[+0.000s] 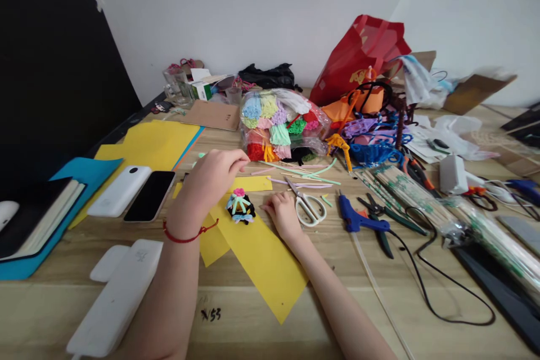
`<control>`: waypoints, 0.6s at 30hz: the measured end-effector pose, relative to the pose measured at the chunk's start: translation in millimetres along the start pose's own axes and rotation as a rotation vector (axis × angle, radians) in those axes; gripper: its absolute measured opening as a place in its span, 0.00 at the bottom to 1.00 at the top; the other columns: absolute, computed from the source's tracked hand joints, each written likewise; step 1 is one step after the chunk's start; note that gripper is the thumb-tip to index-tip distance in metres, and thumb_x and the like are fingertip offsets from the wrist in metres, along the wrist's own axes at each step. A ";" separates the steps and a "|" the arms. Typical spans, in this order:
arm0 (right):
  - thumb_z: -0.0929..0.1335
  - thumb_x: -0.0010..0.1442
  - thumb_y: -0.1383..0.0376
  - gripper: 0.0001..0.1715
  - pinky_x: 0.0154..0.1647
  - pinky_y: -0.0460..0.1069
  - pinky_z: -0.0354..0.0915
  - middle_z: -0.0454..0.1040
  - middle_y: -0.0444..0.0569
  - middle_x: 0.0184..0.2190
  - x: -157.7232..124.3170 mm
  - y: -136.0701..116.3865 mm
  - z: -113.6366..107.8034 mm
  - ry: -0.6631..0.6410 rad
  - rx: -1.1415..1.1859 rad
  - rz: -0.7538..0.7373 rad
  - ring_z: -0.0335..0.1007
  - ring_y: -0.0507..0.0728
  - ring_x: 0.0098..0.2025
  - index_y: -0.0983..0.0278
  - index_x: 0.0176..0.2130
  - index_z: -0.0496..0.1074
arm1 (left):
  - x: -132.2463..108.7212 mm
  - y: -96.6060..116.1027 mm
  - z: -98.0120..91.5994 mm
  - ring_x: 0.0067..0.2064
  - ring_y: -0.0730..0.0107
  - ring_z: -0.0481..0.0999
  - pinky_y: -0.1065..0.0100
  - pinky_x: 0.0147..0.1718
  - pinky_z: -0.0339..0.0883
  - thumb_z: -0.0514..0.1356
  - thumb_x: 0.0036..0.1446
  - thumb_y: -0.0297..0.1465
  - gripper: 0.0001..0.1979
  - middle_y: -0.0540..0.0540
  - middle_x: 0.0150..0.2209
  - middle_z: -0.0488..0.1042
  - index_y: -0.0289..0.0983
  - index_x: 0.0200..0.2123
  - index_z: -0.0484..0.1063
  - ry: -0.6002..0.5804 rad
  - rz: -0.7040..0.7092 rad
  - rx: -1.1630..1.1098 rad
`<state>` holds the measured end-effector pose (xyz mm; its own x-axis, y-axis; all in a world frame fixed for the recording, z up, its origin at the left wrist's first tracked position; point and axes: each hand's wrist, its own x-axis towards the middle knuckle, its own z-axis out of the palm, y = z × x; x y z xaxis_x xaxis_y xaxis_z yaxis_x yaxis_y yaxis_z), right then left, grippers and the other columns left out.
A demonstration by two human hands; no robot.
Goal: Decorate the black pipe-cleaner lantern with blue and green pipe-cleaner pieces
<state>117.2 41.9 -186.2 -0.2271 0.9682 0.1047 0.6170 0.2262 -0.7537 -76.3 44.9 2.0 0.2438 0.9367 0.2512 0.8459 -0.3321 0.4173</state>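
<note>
Raised over the yellow paper strips, my left hand (pixel 217 177) has its fingers bent together toward the thumb; whatever they pinch, if anything, is too small to make out. My right hand (pixel 283 215) rests by the right edge of a long yellow paper sheet (pixel 265 264), fingers curled in, their contents hidden. Between the hands lies a small pipe-cleaner figure (pixel 240 206), black with a pink top, pale green strands and light blue parts. White-handled scissors (pixel 310 209) lie just right of my right hand. Cut pipe-cleaner pieces (pixel 312 174) are scattered beyond.
A clear bag of coloured pipe cleaners (pixel 280 126) stands behind the hands. At right lie a blue glue gun (pixel 358 217) with its black cord, pliers (pixel 379 208) and bundled sticks (pixel 415 197). A phone (pixel 151 197), white power bank (pixel 120 191) and white adapter (pixel 118 298) are at left.
</note>
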 end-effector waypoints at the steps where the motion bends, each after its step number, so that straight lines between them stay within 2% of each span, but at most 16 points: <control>1: 0.69 0.67 0.58 0.16 0.53 0.61 0.72 0.74 0.53 0.53 -0.9 1.4 -0.4 0.020 0.044 0.017 0.73 0.60 0.52 0.64 0.52 0.73 | -0.4 0.6 -0.6 0.39 0.59 0.81 0.66 0.36 0.66 0.52 0.64 0.31 0.14 0.44 0.37 0.83 0.39 0.39 0.78 0.000 0.002 -0.001; 5: 0.68 0.68 0.58 0.18 0.49 0.58 0.74 0.75 0.53 0.52 -4.3 10.8 -3.0 0.096 0.262 0.119 0.75 0.59 0.49 0.65 0.53 0.71 | -2.2 0.3 -3.2 0.37 0.60 0.80 0.65 0.35 0.64 0.51 0.65 0.32 0.14 0.44 0.37 0.83 0.40 0.39 0.78 0.004 0.008 0.008; 10: 0.69 0.68 0.58 0.19 0.47 0.57 0.75 0.75 0.53 0.51 -3.4 19.3 -1.9 0.063 0.531 0.213 0.76 0.58 0.47 0.65 0.54 0.71 | -1.9 -3.4 -1.6 0.36 0.60 0.79 0.65 0.36 0.64 0.50 0.64 0.31 0.15 0.45 0.36 0.82 0.40 0.39 0.78 0.001 -0.002 0.006; 18: 0.69 0.67 0.58 0.19 0.48 0.58 0.74 0.74 0.53 0.52 -2.0 19.1 -4.3 0.000 0.706 0.197 0.75 0.59 0.48 0.65 0.54 0.71 | -0.5 2.3 -1.9 0.38 0.57 0.79 0.64 0.36 0.63 0.50 0.64 0.32 0.15 0.44 0.36 0.82 0.40 0.37 0.78 -0.012 -0.005 0.023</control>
<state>132.7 44.8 -198.0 -0.1624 0.9838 -0.0760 0.0137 -0.0748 -0.9971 -75.3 43.5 4.5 0.2449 0.9398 0.2381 0.8580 -0.3245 0.3983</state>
